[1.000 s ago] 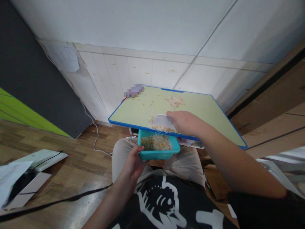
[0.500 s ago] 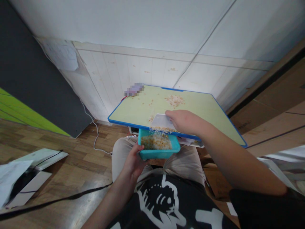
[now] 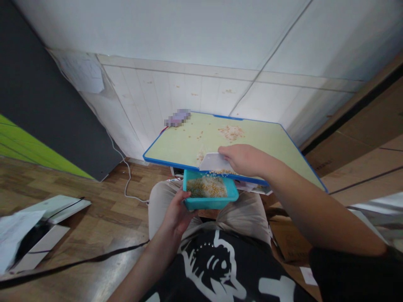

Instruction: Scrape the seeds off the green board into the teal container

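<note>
My left hand grips the left side of a turquoise plastic box, its thumb over the rim. The box sits just under the near edge of the table and holds mixed yellow and white grains. My right hand is closed on a flat white scraper, which stands on the tabletop at the near edge. Along the scraper's lower edge lie yellow and white grains, some at the table's rim above the box. A small patch of grains lies left of the scraper.
The pale-yellow table has a blue rim. Farther back lies a pile of pale grains, with loose ones scattered left. A blurred purple object is at the far left corner. Cardboard boxes stand at right; papers lie on the floor.
Grains have fallen from the table edge into the box, and fewer remain along the left part of the scraper's edge. The scraper has shifted very slightly; my left hand keeps the box in place.
</note>
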{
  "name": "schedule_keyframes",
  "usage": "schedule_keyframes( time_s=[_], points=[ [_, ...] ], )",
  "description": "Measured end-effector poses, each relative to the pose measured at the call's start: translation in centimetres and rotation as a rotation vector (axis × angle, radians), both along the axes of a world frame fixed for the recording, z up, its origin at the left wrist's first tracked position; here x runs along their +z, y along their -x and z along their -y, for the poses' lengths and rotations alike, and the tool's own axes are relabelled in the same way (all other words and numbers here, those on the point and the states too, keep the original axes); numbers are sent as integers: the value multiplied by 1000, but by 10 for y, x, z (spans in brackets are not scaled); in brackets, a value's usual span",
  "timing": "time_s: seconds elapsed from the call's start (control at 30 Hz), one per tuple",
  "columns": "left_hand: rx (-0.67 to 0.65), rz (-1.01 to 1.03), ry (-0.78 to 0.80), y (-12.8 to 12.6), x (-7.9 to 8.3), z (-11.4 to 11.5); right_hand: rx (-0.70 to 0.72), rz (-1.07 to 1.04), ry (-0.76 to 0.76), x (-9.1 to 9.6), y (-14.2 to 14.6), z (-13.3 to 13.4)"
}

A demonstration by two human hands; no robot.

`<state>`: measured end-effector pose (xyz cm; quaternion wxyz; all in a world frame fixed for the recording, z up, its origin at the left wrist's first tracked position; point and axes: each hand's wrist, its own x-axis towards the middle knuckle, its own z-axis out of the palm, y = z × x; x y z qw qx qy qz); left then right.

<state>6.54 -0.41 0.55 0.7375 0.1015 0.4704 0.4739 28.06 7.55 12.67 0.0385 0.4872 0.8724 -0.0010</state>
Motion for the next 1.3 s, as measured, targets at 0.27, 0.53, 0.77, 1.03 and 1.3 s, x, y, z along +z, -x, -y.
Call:
schedule_keyframes(
  time_s=[0.27,0.53,0.77,1.03,1.3],
  points=[
    [-4,-2,-17,0,0,1,-142,-62,-75,12,-24,-8],
    [3,-1,2,-1,0,0,-322,-148,120,0,-95,-59],
    [7,1,21,-2,2,0,-285,-327,414,-15,-90,-67],
    [1,-4,10,-3,3,1,-174,-314,410,-25,-66,-66],
    [2,-13,15,-3,1,1,-133,-294,479,-23,-57,-70]
  ],
)
